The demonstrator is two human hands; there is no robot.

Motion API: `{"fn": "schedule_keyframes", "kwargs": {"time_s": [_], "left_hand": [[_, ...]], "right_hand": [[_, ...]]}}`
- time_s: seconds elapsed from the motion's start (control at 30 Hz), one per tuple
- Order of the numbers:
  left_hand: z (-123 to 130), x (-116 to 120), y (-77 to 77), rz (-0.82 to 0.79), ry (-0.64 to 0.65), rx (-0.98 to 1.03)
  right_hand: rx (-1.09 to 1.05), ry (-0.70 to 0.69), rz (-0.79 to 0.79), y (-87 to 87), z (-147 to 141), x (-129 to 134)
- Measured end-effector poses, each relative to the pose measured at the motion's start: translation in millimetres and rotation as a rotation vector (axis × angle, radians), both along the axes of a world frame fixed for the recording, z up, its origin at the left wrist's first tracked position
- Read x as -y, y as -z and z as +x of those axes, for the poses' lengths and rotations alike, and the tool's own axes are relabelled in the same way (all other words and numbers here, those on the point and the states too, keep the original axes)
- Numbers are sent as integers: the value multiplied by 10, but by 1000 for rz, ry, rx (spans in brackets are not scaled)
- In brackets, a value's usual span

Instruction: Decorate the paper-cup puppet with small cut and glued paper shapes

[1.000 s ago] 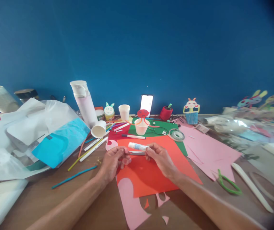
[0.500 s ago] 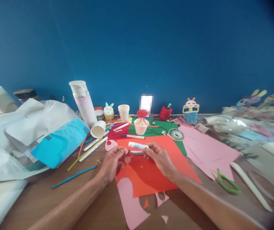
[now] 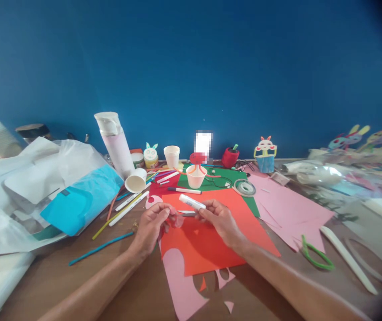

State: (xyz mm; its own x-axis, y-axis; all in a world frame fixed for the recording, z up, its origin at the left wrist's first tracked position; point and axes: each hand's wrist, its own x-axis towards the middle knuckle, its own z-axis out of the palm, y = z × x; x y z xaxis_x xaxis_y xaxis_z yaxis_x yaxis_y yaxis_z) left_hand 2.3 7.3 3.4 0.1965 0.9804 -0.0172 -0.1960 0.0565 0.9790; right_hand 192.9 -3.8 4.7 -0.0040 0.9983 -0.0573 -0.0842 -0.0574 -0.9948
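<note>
My left hand [image 3: 153, 225] is closed, pinching a small pink paper piece [image 3: 172, 210] between thumb and fingers. In my right hand [image 3: 218, 220] is a white glue stick [image 3: 192, 202], its far end tilted up toward the left. Both hands are over an orange sheet [image 3: 217, 249]. Beneath the glue stick, a grey-and-white tool [image 3: 188, 214] lies between the hands, partly hidden by my fingers. Another small pink piece [image 3: 178, 221] shows beside my left fingertips. Behind them stands a white cup [image 3: 196, 177] with a red top and orange arms.
A plastic bag with blue paper [image 3: 84, 196] fills the left, beside a tall white bottle [image 3: 115, 142]. Markers [image 3: 129, 208] and a tipped cup [image 3: 136, 180] lie left of centre. Tape [image 3: 244, 187], pink sheets [image 3: 294, 209] and a green pipe cleaner [image 3: 316, 258] are at right.
The glue stick has tilted more, with its right end lower. My left fingers have shifted slightly over the pink pieces. The whole view has moved a little.
</note>
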Motion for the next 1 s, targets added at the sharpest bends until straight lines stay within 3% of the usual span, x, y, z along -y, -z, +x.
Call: {"fn": "schedule_keyframes", "kwargs": {"time_s": [0.37,0.53,0.67,0.83,1.0], "left_hand": [[53,122,-67,-120,111,-11],[70,180,-113,-57,126,-85],[88,197,-100,-51,147,-107],[113,204,-88,-25,158,-60],[122,193,-75,-5,134,-4]], "right_hand": [[-28,-59,34,38,10,-2],[-37,-52,62,66,-13,-4],[-106,-96,-5,67,-51,16],[-125,-147,-57,52,-125,53],[-94,-235,3,117,-185,84]]}}
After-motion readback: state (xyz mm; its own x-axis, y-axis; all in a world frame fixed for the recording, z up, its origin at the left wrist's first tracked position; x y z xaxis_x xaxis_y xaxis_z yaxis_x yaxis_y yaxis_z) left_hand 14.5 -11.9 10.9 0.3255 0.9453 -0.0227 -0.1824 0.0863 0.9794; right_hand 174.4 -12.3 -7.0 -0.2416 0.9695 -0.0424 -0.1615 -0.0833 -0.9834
